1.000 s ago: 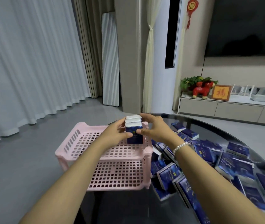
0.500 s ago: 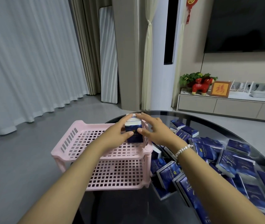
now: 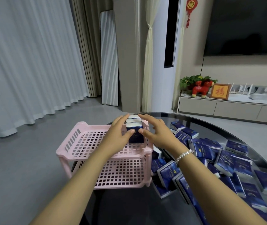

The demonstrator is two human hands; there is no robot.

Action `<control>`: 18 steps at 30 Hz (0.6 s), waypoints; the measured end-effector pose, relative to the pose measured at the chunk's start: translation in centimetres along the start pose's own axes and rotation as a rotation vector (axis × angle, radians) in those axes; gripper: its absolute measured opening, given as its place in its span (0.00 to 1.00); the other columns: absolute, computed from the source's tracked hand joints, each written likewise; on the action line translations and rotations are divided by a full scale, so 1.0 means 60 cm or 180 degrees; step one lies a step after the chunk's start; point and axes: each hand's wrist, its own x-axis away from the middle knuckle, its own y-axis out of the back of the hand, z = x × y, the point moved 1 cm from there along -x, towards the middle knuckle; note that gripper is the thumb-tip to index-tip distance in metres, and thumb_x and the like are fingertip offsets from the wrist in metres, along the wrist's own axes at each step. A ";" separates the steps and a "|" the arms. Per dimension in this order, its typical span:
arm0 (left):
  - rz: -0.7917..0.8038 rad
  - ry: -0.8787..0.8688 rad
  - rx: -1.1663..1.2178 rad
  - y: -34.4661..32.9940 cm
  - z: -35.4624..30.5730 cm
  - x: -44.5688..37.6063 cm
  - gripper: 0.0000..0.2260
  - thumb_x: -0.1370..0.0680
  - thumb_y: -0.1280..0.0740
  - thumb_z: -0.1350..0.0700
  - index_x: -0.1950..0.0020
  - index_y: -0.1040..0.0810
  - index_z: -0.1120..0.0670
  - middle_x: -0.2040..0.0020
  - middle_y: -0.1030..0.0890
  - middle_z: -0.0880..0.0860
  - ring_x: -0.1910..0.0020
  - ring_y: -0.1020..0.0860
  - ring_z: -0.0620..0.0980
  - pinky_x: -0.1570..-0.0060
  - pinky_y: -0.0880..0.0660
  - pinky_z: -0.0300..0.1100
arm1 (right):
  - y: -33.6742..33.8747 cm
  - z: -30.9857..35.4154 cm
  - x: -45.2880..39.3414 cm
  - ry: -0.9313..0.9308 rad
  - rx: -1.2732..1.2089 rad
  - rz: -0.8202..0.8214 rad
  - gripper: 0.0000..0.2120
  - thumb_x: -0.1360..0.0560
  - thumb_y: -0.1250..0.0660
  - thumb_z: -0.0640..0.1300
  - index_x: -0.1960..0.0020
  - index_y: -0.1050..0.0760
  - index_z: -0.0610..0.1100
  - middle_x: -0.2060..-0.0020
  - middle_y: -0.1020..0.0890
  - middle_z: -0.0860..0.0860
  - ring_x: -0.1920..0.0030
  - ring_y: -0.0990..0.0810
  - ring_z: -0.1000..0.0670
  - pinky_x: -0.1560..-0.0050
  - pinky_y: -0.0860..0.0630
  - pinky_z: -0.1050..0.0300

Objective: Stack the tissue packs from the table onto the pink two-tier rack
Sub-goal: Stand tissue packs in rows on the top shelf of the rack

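Both hands are at the far right corner of the pink rack (image 3: 87, 143), top tier, around a small row of tissue packs (image 3: 134, 129) standing on edge against the right wall. Left hand (image 3: 116, 137): fingers fairly straight along the left face of the row, thumb resting on the near pack's front; looks more like steadying than gripping. Right hand (image 3: 157, 132): fingers spread and relaxed just beside the right of the row, thumb tip at the near pack's front; can't tell whether the fingers actually touch. Judgement: this is the settle-and-let-go step for the first batch. To do it well, square the packs flush against the corner walls and each other, check that they sit flat on the grid floor and aren't tilted over a hole, then take the hands off sideways rather than upward so nothing gets dragged over. Packs on edge are narrow-based, so the open left end of the row is the tip risk. The lower tier looks empty. Most stock, the loose packs (image 3: 223, 161), lies heaped on the dark glass table (image 3: 129, 208) to the right of the rack.
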 end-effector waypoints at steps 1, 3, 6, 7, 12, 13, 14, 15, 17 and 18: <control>-0.0154 -0.0107 -0.0022 -0.002 -0.006 0.008 0.23 0.21 0.35 0.54 0.27 0.35 0.47 0.28 0.36 0.46 0.29 0.36 0.45 0.30 0.38 0.44 | 0.003 0.003 0.007 0.0037 -0.0028 -0.0113 0.24 0.24 0.35 0.51 0.29 0.36 0.57 0.30 0.33 0.60 0.32 0.38 0.52 0.32 0.36 0.53; -0.0477 -0.0369 -0.0185 -0.008 -0.019 0.025 0.17 0.22 0.34 0.55 0.33 0.28 0.48 0.33 0.30 0.47 0.32 0.33 0.46 0.31 0.37 0.43 | 0.011 0.007 0.027 0.0116 -0.0016 -0.0361 0.22 0.23 0.36 0.50 0.30 0.33 0.55 0.35 0.29 0.63 0.34 0.37 0.54 0.35 0.36 0.59; -0.0793 -0.0857 -0.0373 -0.025 -0.044 0.059 0.10 0.23 0.33 0.57 0.43 0.20 0.50 0.46 0.24 0.44 0.41 0.29 0.46 0.37 0.34 0.43 | 0.027 0.009 0.069 0.0151 0.0109 -0.0644 0.17 0.23 0.36 0.49 0.35 0.28 0.54 0.44 0.28 0.64 0.39 0.34 0.57 0.45 0.35 0.70; -0.0819 -0.0971 -0.0348 -0.033 -0.051 0.071 0.09 0.24 0.33 0.58 0.45 0.19 0.51 0.49 0.24 0.44 0.44 0.27 0.46 0.40 0.32 0.43 | 0.032 0.006 0.083 0.0123 0.0132 -0.0686 0.15 0.23 0.36 0.49 0.37 0.26 0.53 0.46 0.27 0.63 0.41 0.33 0.57 0.47 0.34 0.70; -0.0536 -0.0998 -0.0036 -0.094 -0.070 0.127 0.06 0.24 0.33 0.58 0.50 0.18 0.52 0.54 0.23 0.45 0.58 0.25 0.42 0.55 0.28 0.32 | 0.049 -0.025 0.161 -0.0147 0.0341 -0.0676 0.10 0.25 0.34 0.48 0.43 0.21 0.52 0.52 0.21 0.59 0.47 0.26 0.54 0.48 0.29 0.62; -0.0463 -0.0938 -0.0017 -0.110 -0.069 0.137 0.06 0.24 0.33 0.59 0.50 0.18 0.53 0.55 0.24 0.44 0.60 0.25 0.42 0.56 0.29 0.30 | 0.052 -0.034 0.177 -0.0254 0.0447 -0.0641 0.11 0.25 0.33 0.47 0.43 0.21 0.51 0.51 0.21 0.57 0.46 0.25 0.52 0.47 0.28 0.60; -0.0394 -0.0853 -0.0023 -0.126 -0.067 0.145 0.06 0.24 0.32 0.59 0.50 0.18 0.53 0.56 0.24 0.44 0.61 0.25 0.41 0.57 0.29 0.29 | 0.054 -0.045 0.192 -0.0371 0.0580 -0.0579 0.11 0.25 0.33 0.47 0.43 0.21 0.50 0.50 0.20 0.55 0.46 0.25 0.51 0.45 0.29 0.58; -0.0321 -0.0748 -0.0054 -0.143 -0.063 0.152 0.06 0.24 0.32 0.58 0.50 0.18 0.53 0.56 0.25 0.43 0.62 0.26 0.40 0.56 0.29 0.31 | 0.055 -0.055 0.207 -0.0495 0.0717 -0.0494 0.12 0.25 0.33 0.47 0.42 0.22 0.50 0.49 0.21 0.53 0.45 0.26 0.50 0.44 0.30 0.58; -0.0159 -0.0513 -0.0170 -0.177 -0.054 0.164 0.07 0.24 0.33 0.57 0.47 0.19 0.53 0.52 0.24 0.45 0.61 0.25 0.42 0.53 0.26 0.37 | 0.058 -0.078 0.235 -0.0693 0.0871 -0.0351 0.14 0.26 0.32 0.47 0.40 0.23 0.50 0.47 0.22 0.52 0.42 0.28 0.49 0.42 0.31 0.58; -0.0068 -0.0387 -0.0249 -0.192 -0.050 0.167 0.10 0.23 0.34 0.56 0.43 0.20 0.53 0.47 0.24 0.47 0.58 0.24 0.45 0.50 0.26 0.40 | 0.058 -0.088 0.246 -0.0772 0.0905 -0.0312 0.15 0.26 0.32 0.47 0.40 0.24 0.50 0.46 0.23 0.51 0.41 0.28 0.49 0.41 0.31 0.58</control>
